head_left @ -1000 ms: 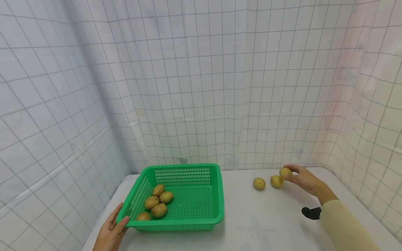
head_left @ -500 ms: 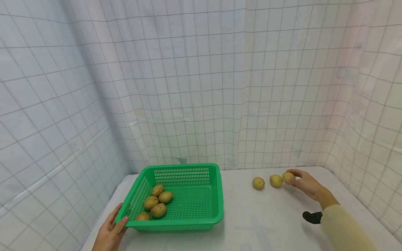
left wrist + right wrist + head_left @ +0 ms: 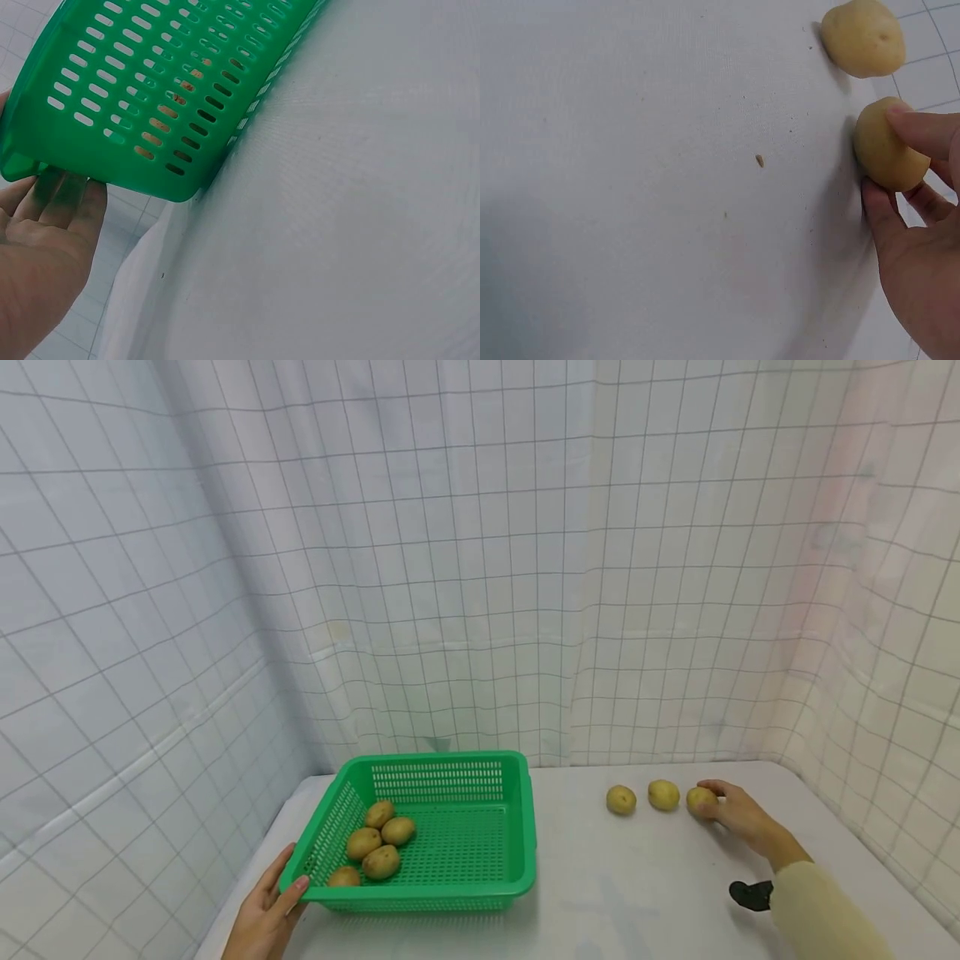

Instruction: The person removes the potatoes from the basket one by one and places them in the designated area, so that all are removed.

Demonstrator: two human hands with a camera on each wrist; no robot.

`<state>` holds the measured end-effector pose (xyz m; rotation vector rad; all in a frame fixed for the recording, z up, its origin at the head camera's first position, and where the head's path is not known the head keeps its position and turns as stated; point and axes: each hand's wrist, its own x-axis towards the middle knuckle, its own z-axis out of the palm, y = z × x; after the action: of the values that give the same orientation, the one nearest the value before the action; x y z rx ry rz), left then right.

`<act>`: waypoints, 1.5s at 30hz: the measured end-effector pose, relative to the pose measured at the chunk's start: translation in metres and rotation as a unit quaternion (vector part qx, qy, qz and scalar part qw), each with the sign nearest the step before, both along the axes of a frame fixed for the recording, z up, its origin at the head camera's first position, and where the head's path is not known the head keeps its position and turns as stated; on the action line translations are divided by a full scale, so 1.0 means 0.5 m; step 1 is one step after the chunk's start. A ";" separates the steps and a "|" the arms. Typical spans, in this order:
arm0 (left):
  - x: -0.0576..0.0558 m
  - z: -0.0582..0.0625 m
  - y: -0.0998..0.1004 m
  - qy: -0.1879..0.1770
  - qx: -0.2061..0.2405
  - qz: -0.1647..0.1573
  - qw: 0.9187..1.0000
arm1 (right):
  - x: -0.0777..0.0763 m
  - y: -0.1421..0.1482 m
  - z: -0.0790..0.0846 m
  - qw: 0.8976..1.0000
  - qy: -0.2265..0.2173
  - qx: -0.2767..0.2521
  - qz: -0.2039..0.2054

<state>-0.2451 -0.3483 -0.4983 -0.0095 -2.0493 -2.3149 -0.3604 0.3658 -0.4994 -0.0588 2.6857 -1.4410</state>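
At the back right of the white table, my right hand holds a potato between thumb and fingers, down at the tabletop. Two more potatoes lie in a row to its left: a middle potato and a left potato. In the right wrist view the thumb presses on the held potato, with a neighbouring potato a short gap away. My left hand grips the near left corner of a green plastic basket, thumb over the rim and fingers beneath it. Several potatoes sit in the basket's left half.
A white gridded curtain encloses the table at the back and sides. Between basket and right arm stretches the white tabletop, with small crumbs on it. A black strap piece shows at the right sleeve.
My right hand has lowered its potato and moved it right and nearer, from against the middle potato to a spot apart at the row's right end. The left hand stays on the basket.
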 end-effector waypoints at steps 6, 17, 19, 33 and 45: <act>0.001 0.000 -0.002 0.002 0.006 0.000 1.000 | -0.006 -0.008 0.011 1.000 0.002 0.019 -0.004; 0.001 0.000 0.000 0.016 0.004 -0.009 1.000 | 0.004 0.011 0.019 0.999 0.007 0.052 0.000; 0.001 0.000 0.001 0.016 0.003 -0.007 1.000 | 0.005 0.013 0.022 0.998 0.012 0.060 -0.006; 0.002 0.003 0.003 0.005 -0.009 -0.003 1.000 | -0.008 0.017 0.052 0.995 0.049 0.081 -0.007; 0.005 0.003 0.003 0.002 -0.029 -0.004 1.000 | -0.019 -0.017 0.085 0.996 0.059 0.058 0.014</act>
<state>-0.2426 -0.3469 -0.4970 -0.0247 -2.1188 -2.2568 -0.3697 0.3572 -0.4567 -0.1777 2.8447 -1.3106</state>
